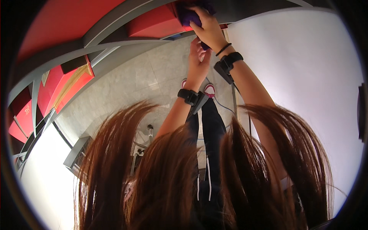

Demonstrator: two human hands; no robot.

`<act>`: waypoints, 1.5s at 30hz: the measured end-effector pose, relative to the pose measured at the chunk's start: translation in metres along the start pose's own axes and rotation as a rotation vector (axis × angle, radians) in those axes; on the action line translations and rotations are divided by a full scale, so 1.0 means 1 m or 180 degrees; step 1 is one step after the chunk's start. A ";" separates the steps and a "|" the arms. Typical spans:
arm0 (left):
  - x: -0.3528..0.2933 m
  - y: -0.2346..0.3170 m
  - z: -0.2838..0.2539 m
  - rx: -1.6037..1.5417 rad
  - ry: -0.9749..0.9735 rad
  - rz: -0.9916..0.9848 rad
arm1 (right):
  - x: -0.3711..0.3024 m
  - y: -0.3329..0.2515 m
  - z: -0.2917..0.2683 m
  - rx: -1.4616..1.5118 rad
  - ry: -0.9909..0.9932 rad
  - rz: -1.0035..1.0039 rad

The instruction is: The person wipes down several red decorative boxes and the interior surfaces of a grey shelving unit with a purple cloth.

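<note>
Two hands meet just beyond the right end of the red panel [151, 25]: the right hand [210, 30] has its thumb and fingers closed around a bunched purple cloth [190, 17], which sits right beside that end of the panel. Below and to the right of the panel, the left hand [199, 59] has its fingers curled in, close to a smaller purple piece [205, 46]; whether it grips that piece, and whether the piece belongs to the same cloth, I cannot tell. From its folds the cloth looks light, soft and limp, unlikely to break or slip, though a loose part could sag or catch on the grey frame [115, 23] left of the panel. A full, gathered fistful at its middle should hold it best, with the other hand steadying any hanging end.
</note>
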State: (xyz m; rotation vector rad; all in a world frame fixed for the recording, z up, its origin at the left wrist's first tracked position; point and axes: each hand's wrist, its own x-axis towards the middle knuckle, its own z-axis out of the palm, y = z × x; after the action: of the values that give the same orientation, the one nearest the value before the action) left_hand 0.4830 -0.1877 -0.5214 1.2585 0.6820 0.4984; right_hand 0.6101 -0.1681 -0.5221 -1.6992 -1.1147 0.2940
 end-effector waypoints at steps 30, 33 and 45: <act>0.024 0.162 -0.086 0.4043 -0.0059 0.1909 | -0.035 -0.025 0.034 -0.1176 -0.0030 -0.2093; 0.026 0.180 -0.090 0.4197 -0.0514 0.1879 | -0.034 -0.020 0.032 -0.1323 -0.0253 -0.2261; 0.037 0.174 -0.095 0.3961 -0.0634 0.2338 | -0.091 0.050 0.082 -0.0348 -0.0721 0.0121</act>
State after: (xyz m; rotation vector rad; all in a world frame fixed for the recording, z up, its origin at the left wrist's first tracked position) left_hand 0.4461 -0.0539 -0.3746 2.7364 0.2886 0.5244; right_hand 0.5339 -0.1903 -0.6283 -1.8183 -1.2843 0.4662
